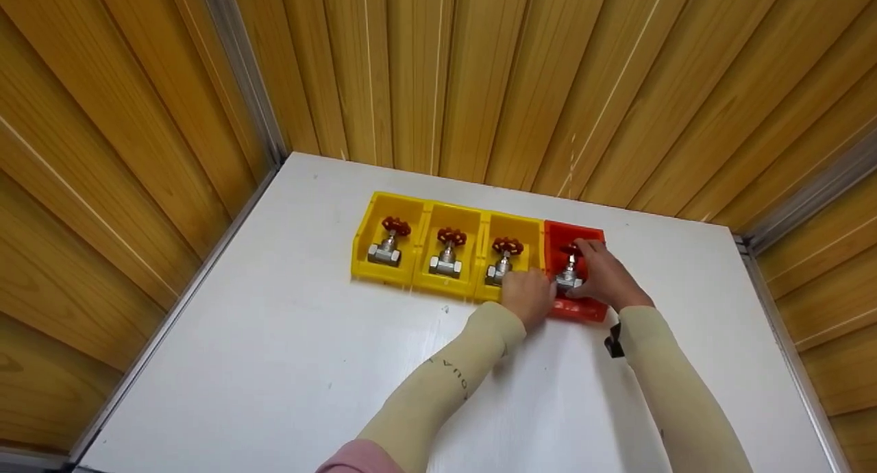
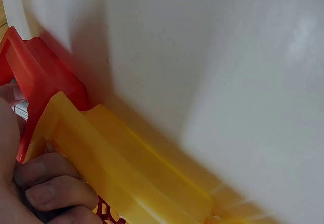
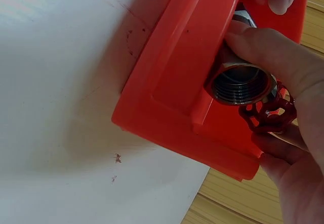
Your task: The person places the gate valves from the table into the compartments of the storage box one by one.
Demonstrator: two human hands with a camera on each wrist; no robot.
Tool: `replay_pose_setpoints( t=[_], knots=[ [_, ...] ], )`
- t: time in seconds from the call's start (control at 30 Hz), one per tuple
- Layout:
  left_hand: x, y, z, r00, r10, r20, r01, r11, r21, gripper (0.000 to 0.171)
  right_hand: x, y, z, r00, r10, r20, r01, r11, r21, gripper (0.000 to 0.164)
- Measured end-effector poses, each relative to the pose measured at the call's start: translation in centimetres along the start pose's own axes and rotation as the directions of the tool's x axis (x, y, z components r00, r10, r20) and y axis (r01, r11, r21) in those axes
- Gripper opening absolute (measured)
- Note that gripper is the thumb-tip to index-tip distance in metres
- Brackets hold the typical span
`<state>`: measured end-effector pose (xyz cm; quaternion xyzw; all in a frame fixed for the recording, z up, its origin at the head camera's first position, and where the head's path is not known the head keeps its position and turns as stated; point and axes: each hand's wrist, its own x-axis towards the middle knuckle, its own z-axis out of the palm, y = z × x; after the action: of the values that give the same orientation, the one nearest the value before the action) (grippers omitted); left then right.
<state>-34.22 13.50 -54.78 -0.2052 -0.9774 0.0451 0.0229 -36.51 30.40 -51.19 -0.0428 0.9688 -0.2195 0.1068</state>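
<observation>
Inside the red bin (image 1: 579, 310) lies a gate valve (image 3: 240, 85) with a silver body and red handwheel (image 3: 271, 114). My right hand (image 1: 606, 275) holds this valve, its thumb on the metal body and its fingers around the handwheel side. My left hand (image 1: 529, 296) grips the meeting walls of the red bin and the adjoining yellow bin (image 2: 126, 168). Its curled fingers (image 2: 58, 186) are on the yellow side, with the thumb reaching into the red bin. A similar valve (image 1: 503, 262) sits in that yellow bin, just left of the left hand.
Two more yellow bins continue the row leftward, holding one valve (image 1: 447, 253) and another valve (image 1: 387, 243). The row stands on a white table (image 1: 274, 363). Wood-patterned panels (image 1: 438, 75) rise behind and at both sides. A small black object (image 1: 614, 343) shows by the right wrist.
</observation>
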Motion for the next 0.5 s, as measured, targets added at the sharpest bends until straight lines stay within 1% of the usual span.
replay_pose_setpoints(
  t=[0.3,0.5],
  knots=[
    [0.06,0.04,0.11,1.0,0.028,0.011,-0.028,0.999,0.018,0.048,-0.1,-0.2,0.27,1.0,-0.005,0.017,0.005,1.0,0.001,0.107],
    [0.14,0.02,0.14,1.0,-0.003,-0.03,0.002,1.0,-0.028,0.046,-0.03,-0.45,0.18,0.999,-0.01,0.03,0.01,1.0,-0.023,0.105]
  ],
)
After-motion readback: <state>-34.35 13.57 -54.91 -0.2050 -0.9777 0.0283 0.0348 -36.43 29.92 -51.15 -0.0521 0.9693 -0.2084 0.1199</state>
